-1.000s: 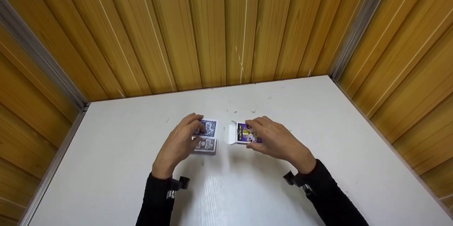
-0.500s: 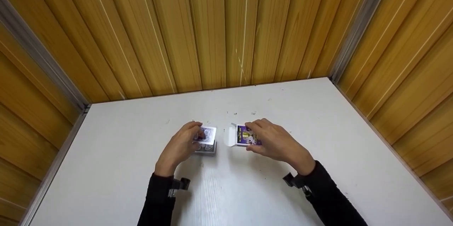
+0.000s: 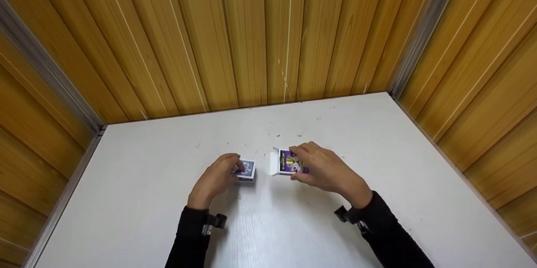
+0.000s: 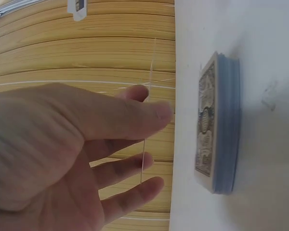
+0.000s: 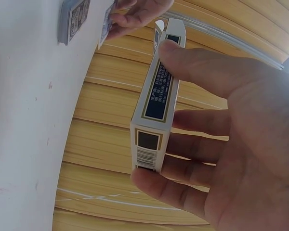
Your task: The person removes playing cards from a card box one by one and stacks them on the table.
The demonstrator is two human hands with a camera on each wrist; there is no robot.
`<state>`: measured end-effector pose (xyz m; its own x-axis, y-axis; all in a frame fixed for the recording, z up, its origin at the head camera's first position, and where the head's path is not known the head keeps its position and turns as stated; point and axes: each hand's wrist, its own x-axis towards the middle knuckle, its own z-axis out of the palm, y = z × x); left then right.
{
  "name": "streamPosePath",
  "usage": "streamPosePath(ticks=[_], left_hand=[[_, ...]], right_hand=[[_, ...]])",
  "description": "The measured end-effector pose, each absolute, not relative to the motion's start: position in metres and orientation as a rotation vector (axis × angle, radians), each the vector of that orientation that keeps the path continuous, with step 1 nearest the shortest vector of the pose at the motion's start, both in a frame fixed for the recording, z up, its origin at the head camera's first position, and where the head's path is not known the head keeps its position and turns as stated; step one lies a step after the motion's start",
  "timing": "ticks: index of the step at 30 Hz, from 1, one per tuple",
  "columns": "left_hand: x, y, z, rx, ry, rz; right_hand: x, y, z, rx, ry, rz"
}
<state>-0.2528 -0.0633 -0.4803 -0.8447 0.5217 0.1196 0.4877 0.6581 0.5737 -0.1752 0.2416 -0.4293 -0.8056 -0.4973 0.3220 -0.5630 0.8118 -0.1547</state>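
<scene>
My left hand (image 3: 216, 180) pinches a single playing card (image 3: 248, 168) with a blue-and-white back. In the left wrist view the card (image 4: 143, 161) shows edge-on as a thin line between thumb and fingers, apart from the deck of playing cards (image 4: 226, 125) on the table. From the head view the card covers most of that deck (image 3: 248, 179). My right hand (image 3: 329, 170) grips a purple-faced card box (image 3: 289, 161), its white end flap (image 3: 274, 163) open toward the left hand. Thumb and fingers hold opposite sides of the box (image 5: 156, 103), raised off the table.
Both hands work over a white table (image 3: 159, 175) with small dark specks and scuffs on its surface. Yellow wood-look panels (image 3: 251, 41) wall it at the back and on both sides, with grey metal posts (image 3: 415, 45) at the corners.
The left hand has brought the card toward the near side, from beyond the deck to over it. The right hand and the card box have stayed nearly in place.
</scene>
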Motion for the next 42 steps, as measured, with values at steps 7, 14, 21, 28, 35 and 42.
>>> streamPosePath(ticks=[7,14,21,28,35,42], left_hand=[[-0.257,-0.062,-0.490,0.880,2.801,0.914],[-0.260,-0.060,-0.494,0.854,2.797,0.887],[-0.262,-0.063,-0.500,0.912,2.784,0.890],[-0.263,-0.062,-0.502,0.870,2.764,0.874],[-0.264,-0.061,-0.505,0.830,2.783,0.837],[-0.264,-0.059,-0.507,0.809,2.793,0.838]], right_hand=[[-0.174,0.241,-0.428,0.791,-2.768,0.340],[-0.175,0.241,-0.427,0.792,-2.774,0.352],[-0.175,0.241,-0.428,0.790,-2.774,0.357],[-0.174,0.240,-0.427,0.774,-2.800,0.361],[-0.174,0.240,-0.426,0.773,-2.809,0.380],[-0.174,0.240,-0.426,0.779,-2.805,0.400]])
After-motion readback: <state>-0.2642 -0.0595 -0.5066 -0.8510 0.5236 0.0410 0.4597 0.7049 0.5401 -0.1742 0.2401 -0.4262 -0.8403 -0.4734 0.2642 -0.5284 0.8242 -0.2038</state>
